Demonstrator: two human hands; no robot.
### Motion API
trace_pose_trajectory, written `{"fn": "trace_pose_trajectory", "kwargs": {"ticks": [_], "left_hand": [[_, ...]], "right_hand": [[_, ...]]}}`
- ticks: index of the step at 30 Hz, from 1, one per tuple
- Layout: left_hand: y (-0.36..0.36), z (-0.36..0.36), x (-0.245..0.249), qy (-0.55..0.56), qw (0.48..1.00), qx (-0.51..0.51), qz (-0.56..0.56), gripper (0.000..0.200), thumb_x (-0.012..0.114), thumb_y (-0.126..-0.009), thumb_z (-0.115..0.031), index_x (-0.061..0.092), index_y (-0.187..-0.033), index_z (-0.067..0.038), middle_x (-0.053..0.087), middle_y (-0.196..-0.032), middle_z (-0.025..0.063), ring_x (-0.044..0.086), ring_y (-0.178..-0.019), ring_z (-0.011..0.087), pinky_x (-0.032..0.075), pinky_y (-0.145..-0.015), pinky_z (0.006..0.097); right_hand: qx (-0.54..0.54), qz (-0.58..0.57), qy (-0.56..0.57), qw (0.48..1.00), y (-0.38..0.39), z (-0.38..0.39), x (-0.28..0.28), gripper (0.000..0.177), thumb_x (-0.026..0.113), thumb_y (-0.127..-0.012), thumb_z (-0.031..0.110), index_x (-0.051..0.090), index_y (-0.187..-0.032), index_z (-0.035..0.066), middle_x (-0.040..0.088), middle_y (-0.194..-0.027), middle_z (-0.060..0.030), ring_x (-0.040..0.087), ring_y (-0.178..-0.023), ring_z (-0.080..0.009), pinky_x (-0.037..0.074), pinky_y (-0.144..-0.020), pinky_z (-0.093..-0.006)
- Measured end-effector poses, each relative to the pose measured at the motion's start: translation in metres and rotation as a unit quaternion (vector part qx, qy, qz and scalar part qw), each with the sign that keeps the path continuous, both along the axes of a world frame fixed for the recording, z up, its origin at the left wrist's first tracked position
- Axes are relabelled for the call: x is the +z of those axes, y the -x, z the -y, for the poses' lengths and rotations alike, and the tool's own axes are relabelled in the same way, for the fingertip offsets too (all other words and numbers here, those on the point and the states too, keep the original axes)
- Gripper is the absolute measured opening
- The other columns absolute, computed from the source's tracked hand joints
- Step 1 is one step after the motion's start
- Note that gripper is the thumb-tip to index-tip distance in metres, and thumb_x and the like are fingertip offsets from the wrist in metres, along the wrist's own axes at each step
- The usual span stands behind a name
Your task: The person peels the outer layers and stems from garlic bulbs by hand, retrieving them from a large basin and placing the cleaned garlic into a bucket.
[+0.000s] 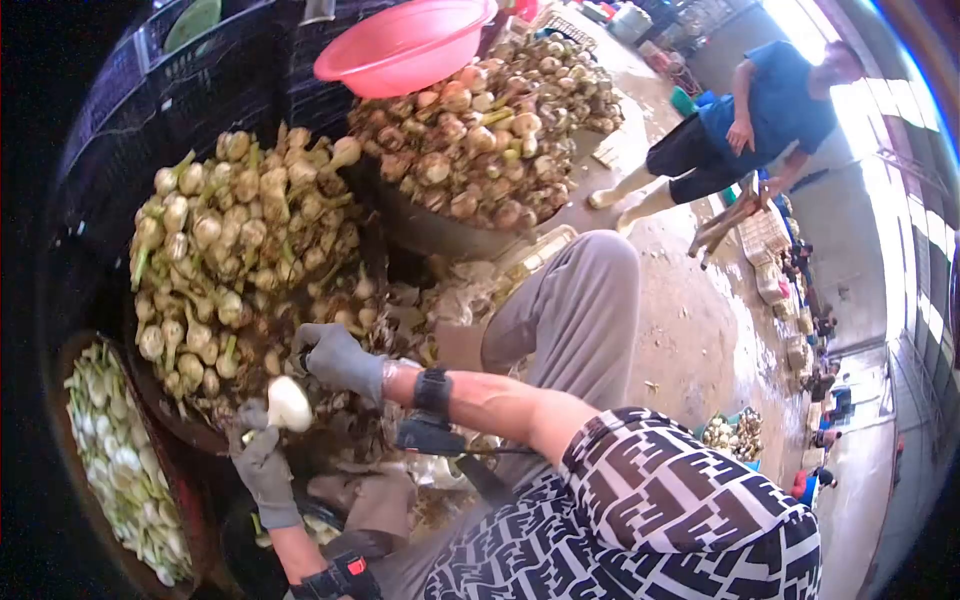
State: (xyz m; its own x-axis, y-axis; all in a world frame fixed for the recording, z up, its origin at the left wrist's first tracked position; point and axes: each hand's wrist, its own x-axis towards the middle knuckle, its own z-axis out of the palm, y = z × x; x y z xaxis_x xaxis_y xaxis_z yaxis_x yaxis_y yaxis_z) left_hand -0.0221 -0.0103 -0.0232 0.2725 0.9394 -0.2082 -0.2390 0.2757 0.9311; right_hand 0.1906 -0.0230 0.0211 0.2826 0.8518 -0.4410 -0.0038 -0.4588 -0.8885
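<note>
My left hand (262, 462), in a grey glove, holds a peeled white bulb (289, 404) by its lower end, its fingers wrapped round it. Just above and to the right, my right hand (340, 361), also gloved in grey, is closed; what its fingers hold, if anything, is too small to make out. Both hands are over the near edge of a heap of unpeeled bulbs with stems (235, 240). At the lower left, a container holds many peeled white bulbs (125, 465).
A second heap of brownish bulbs (470, 150) lies beyond, beside a pink basin (405, 45). A person in a blue shirt (775, 105) stands at the upper right holding something wooden. Dark crates (110, 100) stand at the upper left; baskets line the floor at right.
</note>
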Motion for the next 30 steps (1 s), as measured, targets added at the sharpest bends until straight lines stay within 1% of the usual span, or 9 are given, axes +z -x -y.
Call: {"fn": "trace_pose_trajectory", "kwargs": {"ticks": [4, 11, 15, 19, 20, 23, 25, 29, 30], "left_hand": [[-0.016, 0.001, 0.037, 0.011, 0.995, -0.009, 0.103, 0.021, 0.055, -0.070, 0.009, 0.052, -0.086, -0.003, 0.050, -0.099, 0.0044, 0.051, -0.093, 0.0153, 0.039, -0.089, 0.0285], [-0.063, 0.027, 0.068, -0.395, 0.878, -0.108, -0.247, 0.026, 0.064, -0.069, -0.006, 0.056, -0.094, -0.004, 0.053, -0.101, 0.0091, 0.048, -0.100, 0.0237, 0.036, -0.091, 0.0345], [-0.078, 0.039, 0.078, -0.229, 0.965, -0.078, -0.105, 0.043, 0.065, -0.076, -0.010, 0.049, -0.115, 0.000, 0.049, -0.111, 0.0073, 0.048, -0.101, 0.0170, 0.037, -0.090, 0.0303], [-0.105, 0.029, 0.052, -0.488, 0.796, 0.087, -0.347, 0.045, 0.067, -0.077, -0.027, 0.050, -0.110, -0.001, 0.053, -0.094, 0.0141, 0.051, -0.088, 0.0284, 0.041, -0.080, 0.0356], [-0.106, 0.033, 0.061, -0.426, 0.822, 0.057, -0.374, 0.036, 0.065, -0.079, -0.024, 0.052, -0.104, -0.001, 0.055, -0.095, 0.0129, 0.053, -0.088, 0.0266, 0.043, -0.080, 0.0335], [-0.115, 0.039, 0.067, -0.363, 0.850, 0.054, -0.378, 0.021, 0.058, -0.083, -0.018, 0.055, -0.095, -0.001, 0.057, -0.091, 0.0110, 0.055, -0.085, 0.0233, 0.044, -0.077, 0.0308], [-0.121, 0.044, 0.063, -0.339, 0.876, 0.096, -0.329, 0.017, 0.054, -0.085, -0.016, 0.055, -0.093, -0.001, 0.058, -0.087, 0.0120, 0.055, -0.080, 0.0239, 0.044, -0.072, 0.0313], [-0.130, 0.041, 0.049, -0.238, 0.932, 0.188, -0.200, 0.017, 0.049, -0.090, -0.016, 0.057, -0.090, -0.002, 0.057, -0.072, 0.0075, 0.051, -0.059, 0.0167, 0.041, -0.054, 0.0274], [-0.128, 0.041, 0.058, -0.160, 0.954, 0.187, -0.169, 0.018, 0.048, -0.090, -0.017, 0.058, -0.090, -0.002, 0.056, -0.069, 0.0051, 0.050, -0.057, 0.0137, 0.040, -0.052, 0.0261]], "right_hand": [[-0.099, -0.238, -0.010, 0.966, -0.015, -0.006, -0.043, 0.021, 0.054, -0.075, 0.004, 0.057, -0.096, 0.003, 0.061, -0.087, -0.0101, 0.057, -0.070, -0.0213, 0.049, -0.059, -0.0364], [-0.003, -0.512, -0.039, 0.858, 0.008, 0.010, -0.069, 0.033, 0.034, -0.095, 0.034, 0.053, -0.103, 0.008, 0.059, -0.095, -0.0007, 0.052, -0.083, -0.0169, 0.041, -0.080, -0.0293], [-0.084, -0.488, -0.024, 0.869, -0.014, 0.041, -0.011, 0.036, 0.041, -0.091, 0.039, 0.055, -0.093, 0.005, 0.058, -0.082, -0.0077, 0.056, -0.075, -0.0195, 0.046, -0.070, -0.0350], [-0.090, -0.551, -0.020, 0.830, -0.007, 0.022, -0.045, 0.031, 0.041, -0.092, 0.033, 0.054, -0.086, 0.006, 0.056, -0.071, -0.0043, 0.055, -0.061, -0.0171, 0.045, -0.058, -0.0272], [0.038, -0.255, -0.186, 0.948, -0.009, 0.036, -0.037, 0.031, 0.040, -0.092, 0.033, 0.055, -0.084, 0.007, 0.055, -0.069, -0.0040, 0.053, -0.060, -0.0172, 0.044, -0.058, -0.0265], [0.024, 0.081, -0.228, 0.970, 0.000, 0.046, -0.028, 0.032, 0.039, -0.093, 0.029, 0.058, -0.087, 0.003, 0.057, -0.069, -0.0102, 0.055, -0.067, -0.0185, 0.043, -0.061, -0.0275], [-0.095, -0.109, -0.124, 0.982, 0.008, 0.051, -0.020, 0.034, 0.038, -0.093, 0.029, 0.058, -0.092, 0.001, 0.059, -0.072, -0.0146, 0.056, -0.072, -0.0179, 0.043, -0.063, -0.0287], [0.043, 0.280, -0.160, 0.946, 0.000, 0.056, -0.024, 0.043, 0.042, -0.092, 0.037, 0.060, -0.081, -0.001, 0.057, -0.062, -0.0106, 0.052, -0.059, -0.0146, 0.040, -0.054, -0.0304], [-0.030, 0.052, -0.082, 0.995, 0.003, 0.059, -0.002, 0.035, 0.046, -0.090, 0.030, 0.059, -0.075, 0.001, 0.051, -0.056, -0.0042, 0.048, -0.052, -0.0124, 0.037, -0.049, -0.0285]]}}
